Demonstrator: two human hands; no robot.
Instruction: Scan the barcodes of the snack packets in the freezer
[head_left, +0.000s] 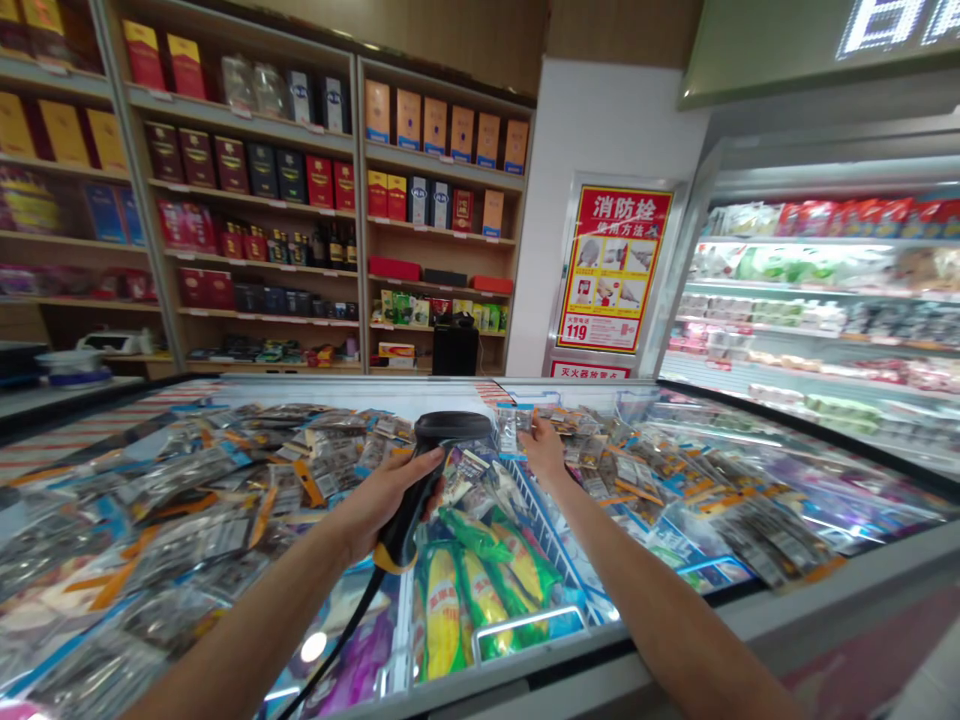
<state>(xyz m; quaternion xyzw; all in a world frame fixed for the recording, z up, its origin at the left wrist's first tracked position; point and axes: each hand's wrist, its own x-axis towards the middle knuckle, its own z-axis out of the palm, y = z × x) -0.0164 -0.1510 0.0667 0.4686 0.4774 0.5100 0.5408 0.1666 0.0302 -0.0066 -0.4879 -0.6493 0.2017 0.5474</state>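
Now the left hand (396, 490) grips a scanner (451, 426), the right hand (547, 450) a packet (511, 432); which loose packs (187, 545) are done isn't clear.

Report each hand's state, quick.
Left hand: closed around the handle of a black corded scanner.
Right hand: closed, fingers holding a small clear packet.

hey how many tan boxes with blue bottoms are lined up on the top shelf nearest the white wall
6, in one row, left to right: leftmost box, second box, third box, fourth box, fifth box, rightmost box, nearest the wall. Others could be hidden behind.
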